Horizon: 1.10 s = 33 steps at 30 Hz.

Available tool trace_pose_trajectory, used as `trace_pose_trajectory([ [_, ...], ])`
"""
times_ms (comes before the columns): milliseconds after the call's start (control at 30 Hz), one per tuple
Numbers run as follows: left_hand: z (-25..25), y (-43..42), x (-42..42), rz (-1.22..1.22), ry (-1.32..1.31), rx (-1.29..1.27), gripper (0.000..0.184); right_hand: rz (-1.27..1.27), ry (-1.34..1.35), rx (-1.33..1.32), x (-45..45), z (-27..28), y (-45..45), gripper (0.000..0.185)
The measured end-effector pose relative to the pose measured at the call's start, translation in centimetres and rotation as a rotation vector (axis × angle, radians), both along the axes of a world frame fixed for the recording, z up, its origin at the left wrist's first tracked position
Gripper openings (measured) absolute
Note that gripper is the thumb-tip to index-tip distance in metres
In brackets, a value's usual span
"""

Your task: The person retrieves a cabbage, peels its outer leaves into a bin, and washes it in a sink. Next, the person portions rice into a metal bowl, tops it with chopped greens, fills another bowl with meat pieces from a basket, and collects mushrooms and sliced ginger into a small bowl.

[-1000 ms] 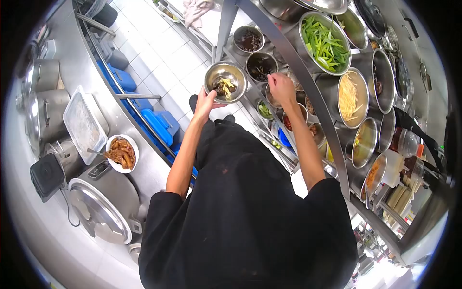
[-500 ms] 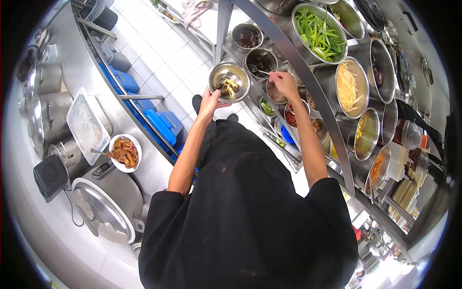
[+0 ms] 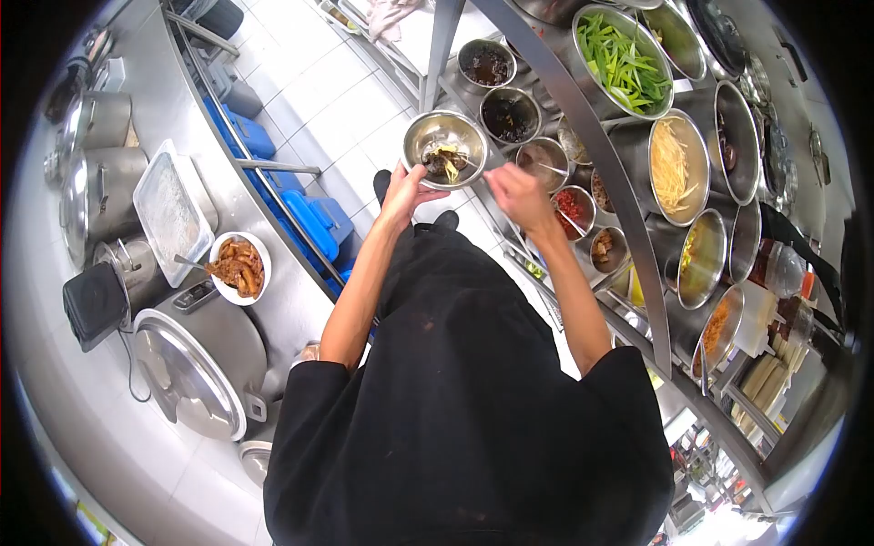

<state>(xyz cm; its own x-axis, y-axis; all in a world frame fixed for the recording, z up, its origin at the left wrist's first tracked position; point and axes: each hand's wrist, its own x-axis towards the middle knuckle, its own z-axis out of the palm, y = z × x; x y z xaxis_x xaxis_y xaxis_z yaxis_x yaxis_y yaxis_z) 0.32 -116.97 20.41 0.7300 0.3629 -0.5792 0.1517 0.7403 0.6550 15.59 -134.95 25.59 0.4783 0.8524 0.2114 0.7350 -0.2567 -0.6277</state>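
Note:
My left hand (image 3: 406,195) grips a small steel bowl (image 3: 426,136) by its near rim, thumb over the edge. Inside the bowl lie pale yellow shreds (image 3: 449,166) and some dark food. Just to the right, my right hand (image 3: 523,197) is closed round the handle of a metal spoon (image 3: 471,165), whose head dips into the bowl. Beyond the bowl stand a steel pot of dark sauce (image 3: 512,118) and another dark-filled pot (image 3: 484,65). Below my right hand's knuckles is a container of chopped red chilli (image 3: 570,209) with a spoon in it.
A slanting metal frame bar (image 3: 608,136) crosses above the ingredient rack. Behind it are bowls of sliced greens (image 3: 621,65) and pale strips (image 3: 672,168). On the left counter stand a white bowl of brown food (image 3: 238,267), a plastic box (image 3: 173,205) and a large lidded pot (image 3: 187,373).
My right hand has drawn the spoon out of the dark sauce pot and brought it left to the bowl. The bowl stays in my left hand, and the view has shifted slightly.

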Motion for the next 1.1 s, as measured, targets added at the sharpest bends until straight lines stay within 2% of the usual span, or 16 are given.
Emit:
trace_pose_trajectory([
  [33, 0.2, -0.1, -0.2, 0.0, -0.007, -0.01, 0.054, 0.042, -0.111, -0.064, -0.8, -0.2, 0.0, 0.013],
  [133, 0.9, -0.5, -1.2, 0.01, 0.012, 0.078, 0.049, -0.074, -0.047, 0.164, -1.3, 0.4, -0.3, 0.014],
  [233, -0.5, -0.6, -2.0, -0.039, 0.056, 0.172, 0.045, -0.329, 0.05, 0.06, 0.3, 1.9, -0.8, 0.017],
  [367, -2.9, -0.7, -2.6, -0.18, 0.104, 0.276, 0.039, -0.589, 0.232, -0.022, 3.1, -1.5, -1.2, 0.025],
  [433, -3.6, -0.8, -2.9, -0.284, 0.117, 0.303, 0.039, -0.674, 0.286, 0.054, 4.1, -5.0, -1.1, 0.032],
  [500, -3.8, -1.1, -3.3, -0.358, 0.085, 0.342, 0.038, -0.715, 0.58, 0.033, 3.2, -4.3, -0.8, 0.039],
  [567, -2.5, -1.4, -3.6, -0.506, 0.074, 0.461, 0.044, -0.656, 0.549, -0.204, 2.1, -4.2, -2.0, 0.043],
  [600, -6.2, -0.6, -3.8, -0.587, -0.165, 0.498, 0.044, -0.571, 0.411, -0.274, 1.0, -4.1, -3.0, 0.049],
  [633, -5.0, -0.6, -3.9, -0.712, -0.012, 0.398, 0.044, -0.616, 0.328, -0.281, -0.7, -5.6, -4.0, 0.053],
  [667, -3.3, -0.8, -3.6, -0.847, 0.099, 0.384, 0.044, -0.598, 0.362, -0.513, -2.3, -2.8, -4.6, 0.064],
  [700, -3.0, -2.2, -4.0, -0.744, 0.034, 0.218, 0.04, -0.625, 0.319, -0.392, -4.9, -2.4, -6.0, 0.075],
  [767, -6.4, -1.6, -3.9, -0.886, 0.045, 0.123, 0.04, -0.631, 0.454, -0.435, -7.3, -0.3, -8.6, 0.078],
  [833, -3.4, -3.7, -3.8, -0.983, -0.002, 0.088, 0.04, -0.757, 0.507, -0.268, -10.5, -0.7, -11.5, 0.078],
  [967, -3.0, -7.8, -2.2, -1.236, -0.027, 0.047, 0.046, -0.748, 0.459, -0.309, -15.6, -3.5, -18.7, 0.051],
  [1033, -2.3, -10.8, -0.7, -1.493, 0.02, 0.014, 0.041, -0.745, 0.762, -0.289, -17.4, -3.6, -22.8, 0.041],
  [1100, -1.0, -15.8, -0.5, -1.579, 0.032, 0.158, 0.036, -0.842, 0.708, -0.177, -20.2, -3.8, -27.5, 0.041],
])
